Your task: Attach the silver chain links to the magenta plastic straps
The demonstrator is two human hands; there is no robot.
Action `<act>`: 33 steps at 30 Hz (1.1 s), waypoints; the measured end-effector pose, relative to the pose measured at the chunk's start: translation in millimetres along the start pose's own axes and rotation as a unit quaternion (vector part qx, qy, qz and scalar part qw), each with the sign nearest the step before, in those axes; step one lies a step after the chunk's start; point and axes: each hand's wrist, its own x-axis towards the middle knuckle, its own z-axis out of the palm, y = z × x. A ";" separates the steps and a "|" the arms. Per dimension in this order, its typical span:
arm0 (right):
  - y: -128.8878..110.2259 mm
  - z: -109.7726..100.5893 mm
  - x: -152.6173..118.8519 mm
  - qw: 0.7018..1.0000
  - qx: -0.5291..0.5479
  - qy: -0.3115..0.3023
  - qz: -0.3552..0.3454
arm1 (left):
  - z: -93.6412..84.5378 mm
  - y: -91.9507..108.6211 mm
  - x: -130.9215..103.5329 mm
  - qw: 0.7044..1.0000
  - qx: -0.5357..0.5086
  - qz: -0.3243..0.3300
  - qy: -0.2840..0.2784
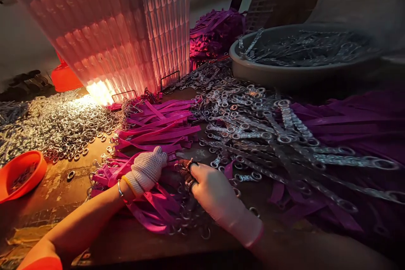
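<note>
My left hand (148, 168), in a white knitted glove, is closed with its knuckles up. A magenta strap (171, 157) pokes out from its fingers toward the right hand. My right hand (215, 196) wears a pale glove with dark brown wraps on the fingertips. Its thumb and fingers are pinched together close to the strap's end; what is between them is hidden. Beneath and behind both hands lies a pile of magenta straps (158, 133) with metal links at their ends. Just right of my right hand, braided metal chains (253, 135) with end rings are heaped.
A grey basin (303, 67) at the back right holds more chains. Ribbed translucent panels (126, 29) stand behind, lit from below. Loose metal rings (79, 122) cover the left side beside an orange scoop-like container (34, 177). More magenta straps (218, 29) are stacked at the back.
</note>
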 end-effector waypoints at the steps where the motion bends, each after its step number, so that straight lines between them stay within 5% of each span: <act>1: 1.5 0.4 0.1 1.000 0.006 0.010 0.000 | -4.1 -0.7 -4.9 1.000 -0.004 0.007 0.012; 3: 3.8 1.8 -0.5 0.999 0.032 0.029 -0.026 | -14.6 -2.0 -19.8 0.997 -0.068 0.001 0.038; 5: 4.2 4.1 -2.6 0.995 0.063 0.040 -0.072 | -23.6 -1.8 -37.2 0.969 -0.239 -0.052 0.024; 9: -2.1 10.0 -8.9 0.987 0.060 0.026 -0.144 | -23.0 3.4 -62.1 0.792 -0.585 -0.157 -0.071; 13: -14.3 12.6 -12.9 0.988 -0.055 0.011 -0.145 | -8.0 7.1 -67.6 0.729 -0.668 -0.123 -0.087; 16: -22.7 12.9 -14.1 0.979 -0.150 0.007 -0.136 | -1.1 7.3 -66.4 0.748 -0.649 -0.091 -0.101; 21: -29.2 13.6 -15.7 0.965 -0.225 0.013 -0.136 | 5.9 8.2 -62.2 0.887 -0.457 -0.051 -0.031; 24: -28.8 11.1 -15.9 0.970 -0.208 -0.002 -0.123 | 14.5 8.7 -61.5 0.934 -0.358 0.000 -0.010; 28: -27.9 3.2 -12.7 0.984 -0.152 -0.080 -0.044 | 24.9 7.8 -62.4 0.908 -0.413 0.027 -0.061; 33: -31.8 -5.6 -1.8 0.971 -0.131 -0.199 0.006 | 31.7 6.0 -63.4 0.856 -0.512 -0.048 -0.048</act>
